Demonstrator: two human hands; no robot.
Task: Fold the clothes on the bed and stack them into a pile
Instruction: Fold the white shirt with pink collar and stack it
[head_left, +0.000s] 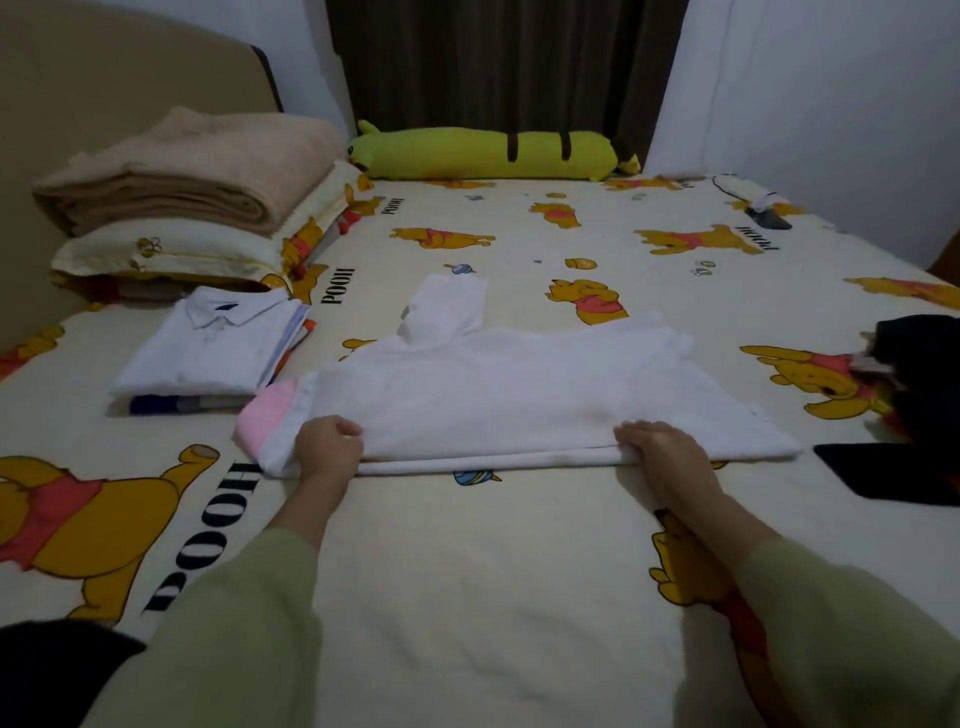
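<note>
A white hooded garment (498, 384) with a pink cuff lies spread across the middle of the bed, its hood pointing away from me. My left hand (327, 441) grips the near folded edge at its left end, fingers curled round the cloth. Over at the same edge's right part, my right hand (662, 449) holds the fabric with its fingertips tucked under the fold. A pile of folded clothes (208, 358), topped by a white collared shirt, sits to the left of the garment.
Bed sheet (467, 571) printed with cartoon bears. Folded beige blanket (182, 171) on pillows at back left. Long yellow-green plush bolster (483, 156) along the far edge. Dark clothes (919, 374) and a flat black item (893, 473) at the right. A small device with a cable (763, 208) far right.
</note>
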